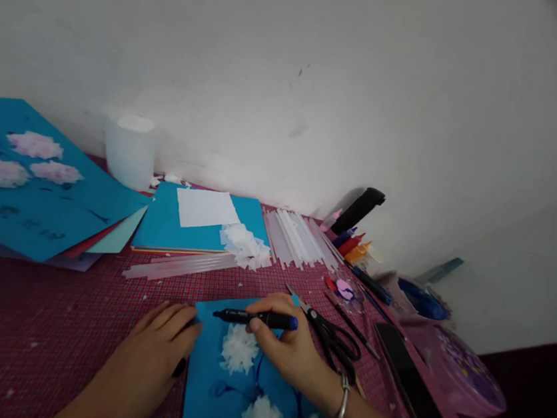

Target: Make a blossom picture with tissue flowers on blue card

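My right hand is closed round a black marker with a blue end. The marker lies nearly level above a blue sheet, its narrow end pointing left. White crumpled-tissue flowers sit on this sheet, with dark blue drawn stems and a leaf outline. At the sheet's left edge, my left hand rests with curled fingers. A small black piece shows beneath them; its kind is unclear. Black-handled scissors lie just beyond my right hand.
Behind are stacked coloured sheets, white tissue, translucent glue sticks and a white roll. A finished-looking blue flower sheet lies left. To the right are a phone, paint bottles and a pink pouch.
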`<state>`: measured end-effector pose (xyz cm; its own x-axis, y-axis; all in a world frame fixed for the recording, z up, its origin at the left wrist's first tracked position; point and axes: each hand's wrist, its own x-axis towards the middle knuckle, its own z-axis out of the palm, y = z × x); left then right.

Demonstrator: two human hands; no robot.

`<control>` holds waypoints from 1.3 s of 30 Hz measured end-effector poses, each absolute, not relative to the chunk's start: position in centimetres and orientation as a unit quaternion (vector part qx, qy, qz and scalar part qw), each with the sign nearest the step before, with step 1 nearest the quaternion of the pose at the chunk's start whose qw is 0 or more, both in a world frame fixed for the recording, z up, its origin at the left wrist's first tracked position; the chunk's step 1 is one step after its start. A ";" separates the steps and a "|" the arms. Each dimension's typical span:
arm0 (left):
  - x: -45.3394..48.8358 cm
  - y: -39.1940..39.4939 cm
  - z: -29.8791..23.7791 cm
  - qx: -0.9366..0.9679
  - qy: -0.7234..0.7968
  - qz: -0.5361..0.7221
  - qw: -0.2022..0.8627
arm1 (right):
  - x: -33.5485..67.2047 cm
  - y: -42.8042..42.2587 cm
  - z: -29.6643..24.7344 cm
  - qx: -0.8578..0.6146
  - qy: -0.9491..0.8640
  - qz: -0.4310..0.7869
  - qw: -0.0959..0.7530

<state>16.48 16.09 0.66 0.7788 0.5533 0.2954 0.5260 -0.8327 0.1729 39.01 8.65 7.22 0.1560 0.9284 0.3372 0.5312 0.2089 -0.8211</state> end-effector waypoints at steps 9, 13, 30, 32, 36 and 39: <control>16.6 16.1 0.5 0.934 0.282 0.215 0.046 | 38.5 8.9 6.9 -0.585 -0.635 0.186 0.470; 16.7 16.0 0.9 0.923 0.307 0.209 0.100 | 38.6 9.0 6.8 -0.588 -0.639 0.193 0.456; 17.0 15.9 1.4 0.931 0.293 0.203 0.073 | 38.4 8.8 7.2 -0.563 -0.680 0.170 0.438; 17.0 15.9 1.3 0.930 0.297 0.197 0.084 | 38.2 9.0 7.4 -0.568 -0.682 0.173 0.426; 16.9 15.9 1.4 0.931 0.302 0.175 0.104 | 38.0 9.3 7.8 -0.575 -0.694 0.180 0.394; 16.9 15.7 1.8 0.934 0.306 0.152 0.102 | 38.1 9.2 8.1 -0.585 -0.696 0.180 0.375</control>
<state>16.93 15.70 1.83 0.7660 0.6032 0.2224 0.5411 -0.7917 0.2836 38.12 9.19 8.07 -0.0332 0.9494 0.3123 0.6799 0.2504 -0.6892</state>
